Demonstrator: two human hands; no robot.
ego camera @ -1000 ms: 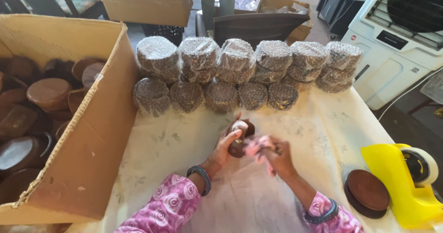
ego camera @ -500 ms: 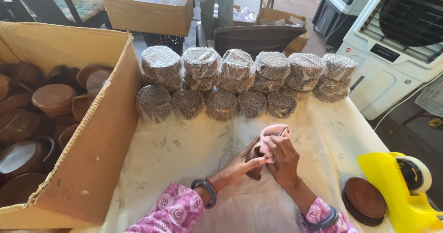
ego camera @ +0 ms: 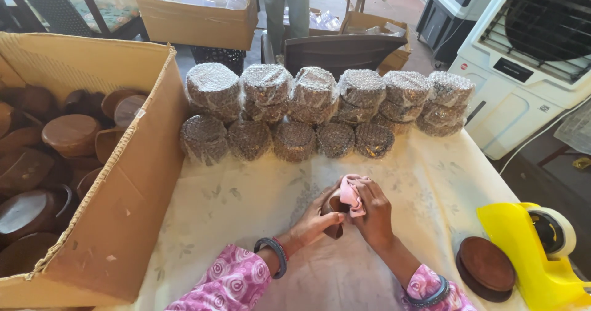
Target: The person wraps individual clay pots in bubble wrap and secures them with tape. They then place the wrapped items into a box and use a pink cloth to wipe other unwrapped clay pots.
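My left hand (ego camera: 315, 222) grips a small dark brown wooden bowl (ego camera: 333, 207) from below, over the middle of the cloth-covered table (ego camera: 246, 206). Against that bowl my right hand (ego camera: 372, 213) presses a pink cloth (ego camera: 351, 197); the cloth covers the bowl's upper right side. A round wooden lid (ego camera: 486, 267) lies flat on the table to the right of my right forearm.
Two rows of bubble-wrapped round bundles (ego camera: 295, 140) line the table's far side. A big open cardboard box (ego camera: 123, 181) of wooden bowls and lids stands at the left. A yellow tape dispenser (ego camera: 542, 249) sits at the right edge, a white air cooler (ego camera: 529, 58) beyond it. A person's legs (ego camera: 286, 3) stand at the back.
The bowl and both hands came slightly nearer me and lower. The pink cloth, spread over the bowl's top half a second ago, is now bunched lower against the bowl.
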